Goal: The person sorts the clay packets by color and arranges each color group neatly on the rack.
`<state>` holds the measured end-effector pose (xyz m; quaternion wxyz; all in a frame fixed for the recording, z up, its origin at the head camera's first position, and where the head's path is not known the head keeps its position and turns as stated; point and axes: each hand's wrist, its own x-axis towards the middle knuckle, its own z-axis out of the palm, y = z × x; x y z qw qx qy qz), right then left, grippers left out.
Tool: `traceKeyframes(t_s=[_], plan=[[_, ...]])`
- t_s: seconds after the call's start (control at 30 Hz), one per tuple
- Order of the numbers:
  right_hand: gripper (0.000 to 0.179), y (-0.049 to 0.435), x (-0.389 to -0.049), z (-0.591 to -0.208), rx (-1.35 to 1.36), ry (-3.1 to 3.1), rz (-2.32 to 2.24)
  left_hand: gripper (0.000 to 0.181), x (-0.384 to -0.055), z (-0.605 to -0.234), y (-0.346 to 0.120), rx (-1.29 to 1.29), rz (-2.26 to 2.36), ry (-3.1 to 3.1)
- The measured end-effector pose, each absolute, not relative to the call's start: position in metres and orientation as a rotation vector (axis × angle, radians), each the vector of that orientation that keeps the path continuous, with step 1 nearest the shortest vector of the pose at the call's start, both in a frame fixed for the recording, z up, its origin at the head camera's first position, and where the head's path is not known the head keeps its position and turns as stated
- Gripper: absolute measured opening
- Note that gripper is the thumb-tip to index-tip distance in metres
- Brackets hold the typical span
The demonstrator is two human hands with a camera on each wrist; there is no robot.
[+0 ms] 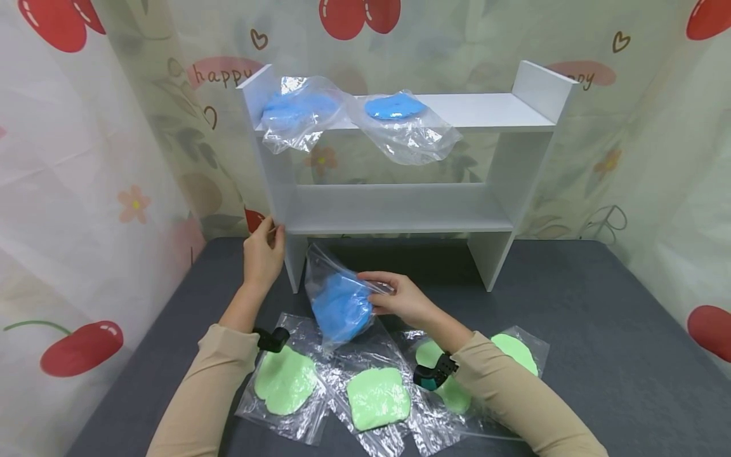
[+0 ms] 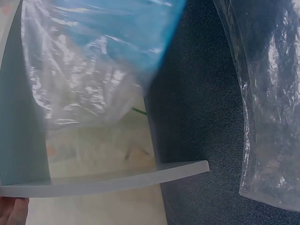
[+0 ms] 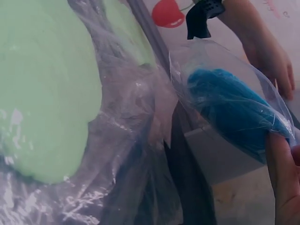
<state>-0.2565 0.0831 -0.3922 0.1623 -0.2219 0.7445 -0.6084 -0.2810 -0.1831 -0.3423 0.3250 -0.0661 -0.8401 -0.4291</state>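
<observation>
My right hand (image 1: 407,299) pinches the edge of a clear plastic bag (image 1: 322,263) holding a soft blue mass (image 1: 341,308). This bag hangs tilted in front of the white shelf's lower left opening. In the right wrist view, a thumb or finger (image 3: 281,176) presses the bag's edge beside the blue mass (image 3: 229,108). My left hand (image 1: 264,257) touches the outer face of the shelf's left side panel (image 1: 278,190); the left wrist view shows its fingertips (image 2: 16,211) against that panel (image 2: 103,183), with no finger visible on the inner face.
Two more bags with blue pieces (image 1: 299,108) (image 1: 395,106) lie on the top shelf board (image 1: 480,109), overhanging its front. Several bags with flat green pieces (image 1: 285,381) (image 1: 378,398) lie on the dark table (image 1: 605,355) below my hands. Patterned curtains (image 1: 657,158) surround the table.
</observation>
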Motion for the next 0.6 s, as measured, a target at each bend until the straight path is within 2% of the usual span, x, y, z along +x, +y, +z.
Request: traceKeyframes(t_s=[0.6], plan=[[0.045, 0.101, -0.245, -0.37, -0.705, 2.049, -1.849, 0.033, -0.281, -0.341, -0.183, -0.157, -1.152, -2.207]])
